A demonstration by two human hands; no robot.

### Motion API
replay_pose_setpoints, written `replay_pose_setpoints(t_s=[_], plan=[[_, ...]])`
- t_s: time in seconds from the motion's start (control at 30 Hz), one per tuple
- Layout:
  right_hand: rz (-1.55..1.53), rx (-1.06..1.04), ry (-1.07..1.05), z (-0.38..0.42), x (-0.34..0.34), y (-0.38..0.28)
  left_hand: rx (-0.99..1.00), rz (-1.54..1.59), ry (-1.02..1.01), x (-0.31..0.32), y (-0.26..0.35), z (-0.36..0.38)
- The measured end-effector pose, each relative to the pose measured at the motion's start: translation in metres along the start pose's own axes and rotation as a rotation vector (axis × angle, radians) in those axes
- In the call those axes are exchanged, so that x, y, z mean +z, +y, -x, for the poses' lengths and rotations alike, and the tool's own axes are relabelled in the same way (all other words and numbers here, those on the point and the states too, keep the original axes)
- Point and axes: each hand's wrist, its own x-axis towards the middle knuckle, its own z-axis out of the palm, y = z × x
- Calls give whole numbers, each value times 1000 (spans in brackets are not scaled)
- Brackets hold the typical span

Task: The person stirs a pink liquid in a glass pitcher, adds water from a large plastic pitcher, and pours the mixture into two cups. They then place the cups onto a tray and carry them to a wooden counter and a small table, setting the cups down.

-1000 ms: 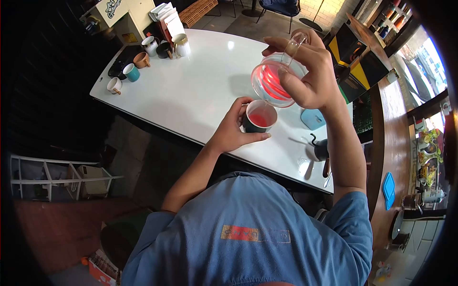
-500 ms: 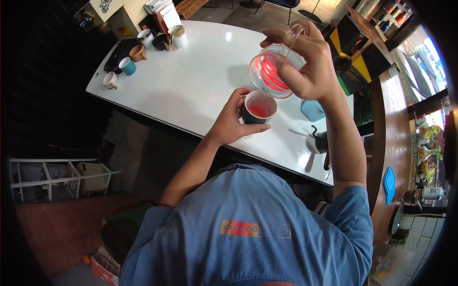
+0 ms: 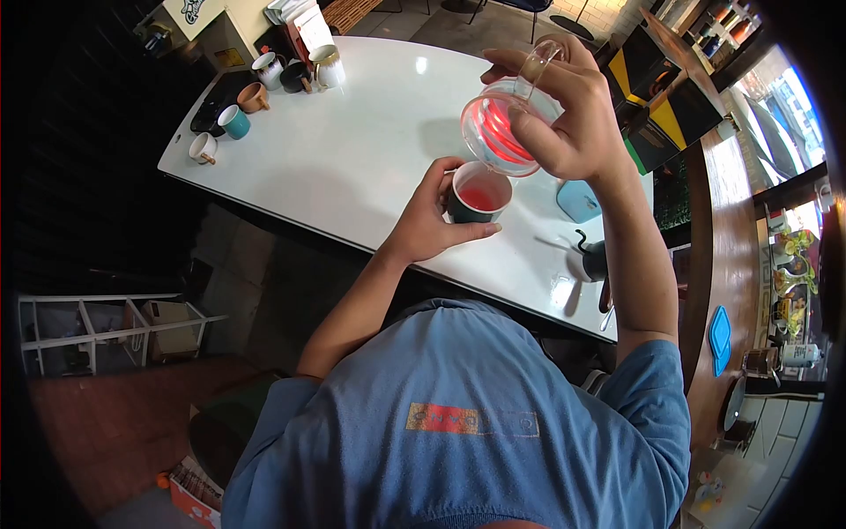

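A dark green cup [image 3: 471, 212] with a pale inside is gripped by my left hand [image 3: 429, 225], thumb along its near side and fingers round its left. Red liquid [image 3: 478, 196] shows in its bottom. Above and slightly right of the cup, my right hand [image 3: 568, 119] holds a clear glass pitcher [image 3: 493, 145] by its handle, the thumb pressed on its side. The pitcher is tilted toward the cup, its rim close over the cup's far edge, with red liquid glowing inside. A light blue container [image 3: 578, 201] stands on the table just beyond my right wrist.
Several mugs line the left end of the white table [image 3: 352, 123], among them a teal mug [image 3: 234, 122] and a brown mug [image 3: 253, 97]. A dark gooseneck kettle [image 3: 594, 260] is beside my right forearm. A wooden counter [image 3: 724, 238] runs along the right, bearing a blue lid [image 3: 720, 340].
Both hands keep nearly the same pose. The pitcher stays tilted over the cup, and the red liquid in the cup appears slightly higher.
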Motion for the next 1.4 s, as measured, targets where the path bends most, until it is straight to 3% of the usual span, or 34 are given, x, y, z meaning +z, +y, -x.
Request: replay_pose_setpoints(t_s=[1.4], plan=[[13,17,-9,1,-3,3,-99,2,-4,4,3,-5]])
